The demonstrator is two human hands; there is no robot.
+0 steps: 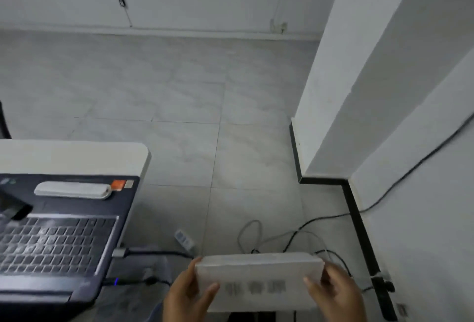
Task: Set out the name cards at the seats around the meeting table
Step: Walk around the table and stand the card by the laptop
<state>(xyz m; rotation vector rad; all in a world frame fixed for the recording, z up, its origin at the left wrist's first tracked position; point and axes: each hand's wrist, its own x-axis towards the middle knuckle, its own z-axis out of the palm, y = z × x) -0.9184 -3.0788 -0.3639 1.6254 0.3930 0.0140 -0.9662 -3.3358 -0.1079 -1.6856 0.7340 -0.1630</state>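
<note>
Two hands (191, 293) (333, 293) gripping name card (259, 280)

You are holding a white folded name card (259, 282) up in the air over the floor, off the table (74, 157); its long edge runs left to right, and blurred dark characters face you on its front

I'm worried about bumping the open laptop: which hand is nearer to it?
Left. The left hand grips the name card's left end, just right of the laptop; the right hand grips the far end.
</note>
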